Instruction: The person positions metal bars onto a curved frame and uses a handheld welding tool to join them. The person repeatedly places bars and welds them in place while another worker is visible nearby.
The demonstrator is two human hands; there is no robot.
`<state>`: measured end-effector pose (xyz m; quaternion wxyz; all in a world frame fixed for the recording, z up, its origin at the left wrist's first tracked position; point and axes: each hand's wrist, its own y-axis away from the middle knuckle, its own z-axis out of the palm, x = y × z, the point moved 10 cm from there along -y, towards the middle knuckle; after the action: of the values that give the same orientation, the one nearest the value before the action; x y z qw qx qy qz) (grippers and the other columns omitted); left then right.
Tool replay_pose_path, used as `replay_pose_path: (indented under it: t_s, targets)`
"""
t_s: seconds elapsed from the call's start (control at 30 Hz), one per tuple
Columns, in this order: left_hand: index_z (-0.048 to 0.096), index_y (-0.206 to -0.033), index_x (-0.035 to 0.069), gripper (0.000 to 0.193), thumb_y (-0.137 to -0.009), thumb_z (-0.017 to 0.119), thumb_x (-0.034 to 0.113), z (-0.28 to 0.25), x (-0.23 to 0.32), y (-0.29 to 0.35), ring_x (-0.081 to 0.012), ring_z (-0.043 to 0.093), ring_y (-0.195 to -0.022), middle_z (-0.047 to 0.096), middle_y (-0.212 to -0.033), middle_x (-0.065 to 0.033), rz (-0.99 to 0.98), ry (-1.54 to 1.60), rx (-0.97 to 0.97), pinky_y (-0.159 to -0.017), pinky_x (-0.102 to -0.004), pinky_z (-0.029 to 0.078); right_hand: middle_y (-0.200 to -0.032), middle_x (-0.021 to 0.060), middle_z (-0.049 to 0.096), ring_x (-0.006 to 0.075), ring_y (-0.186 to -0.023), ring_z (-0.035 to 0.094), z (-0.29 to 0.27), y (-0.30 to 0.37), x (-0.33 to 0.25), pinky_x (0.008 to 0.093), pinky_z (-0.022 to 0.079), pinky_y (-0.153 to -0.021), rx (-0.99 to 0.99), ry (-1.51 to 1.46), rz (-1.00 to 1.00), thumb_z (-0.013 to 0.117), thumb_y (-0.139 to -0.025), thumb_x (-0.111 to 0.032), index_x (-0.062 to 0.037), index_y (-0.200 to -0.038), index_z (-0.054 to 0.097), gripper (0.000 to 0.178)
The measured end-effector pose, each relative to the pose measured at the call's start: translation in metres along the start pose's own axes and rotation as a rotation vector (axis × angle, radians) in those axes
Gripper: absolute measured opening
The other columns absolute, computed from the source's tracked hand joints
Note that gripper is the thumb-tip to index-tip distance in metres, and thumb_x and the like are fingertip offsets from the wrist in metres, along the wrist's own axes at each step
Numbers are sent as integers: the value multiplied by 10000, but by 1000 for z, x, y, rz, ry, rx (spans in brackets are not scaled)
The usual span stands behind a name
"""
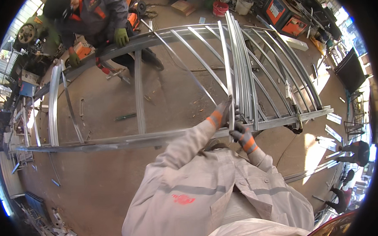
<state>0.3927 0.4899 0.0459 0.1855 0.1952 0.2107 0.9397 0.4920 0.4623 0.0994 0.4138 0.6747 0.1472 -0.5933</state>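
A long, thin metal bar [228,70] runs away from me, its near end between my gloved hands. My left hand [225,111], in a dark glove with an orange cuff, is closed around it. Lower down, my right hand [242,136] grips the bar close to its near end. Just right of it lies a bundle of similar metal bars [242,73] across a large metal frame [110,142]. More crossbars [276,78] span the frame on the right, and a few slanted ones [199,60] lie left of the bar.
A co-worker [96,21] in dark clothes and green gloves leans over the frame's far rail at left. A red bucket [220,8] and an orange-and-black machine [279,13] stand beyond it. Offcuts [327,141] lie on the floor at right, near other people [359,152].
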Motion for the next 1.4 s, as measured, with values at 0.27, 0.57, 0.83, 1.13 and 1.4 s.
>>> replay_pose_path:
  t_s: [0.27,0.57,0.83,1.13,1.4]
  targets:
    - [625,-1042,42,382,-870,793,338,-116,60,60,-116,549,-520,598,-694,-7,490,-392,786,-449,-306,431,-1265,103,676,171,-1135,630,-102,1,25,318,510,-968,171,148,13,708,-944,-147,3,-1405,549,509]
    - [600,-1145,-30,635,-858,761,513,-212,109,169,-297,625,-871,652,-972,-166,462,-811,1328,-771,-428,495,-1551,249,402,406,-1409,428,-497,-36,29,467,387,-1154,674,1556,179,697,-843,-355,-142,-1585,301,867]
    - [639,-973,65,351,-983,648,415,-199,132,145,-166,437,-421,462,-589,-15,788,-227,978,-388,-341,322,-1405,257,551,431,-1260,564,-536,-87,58,520,483,-1015,532,1431,183,685,-849,-249,-127,-1563,333,805]
    - [665,-1014,57,331,-972,614,381,-242,138,124,-183,463,-427,524,-622,-34,768,13,964,-395,-334,364,-1351,234,597,439,-1191,605,-560,-76,54,501,519,-975,522,1611,306,743,-850,-241,-132,-1572,293,858]
    - [634,-1238,19,658,-738,914,344,-246,129,142,-207,638,-575,688,-809,-85,705,-288,1620,-492,-344,537,-1056,173,714,330,-955,692,-528,29,-84,458,544,-809,490,884,-226,654,-928,-455,-76,-1391,532,611]
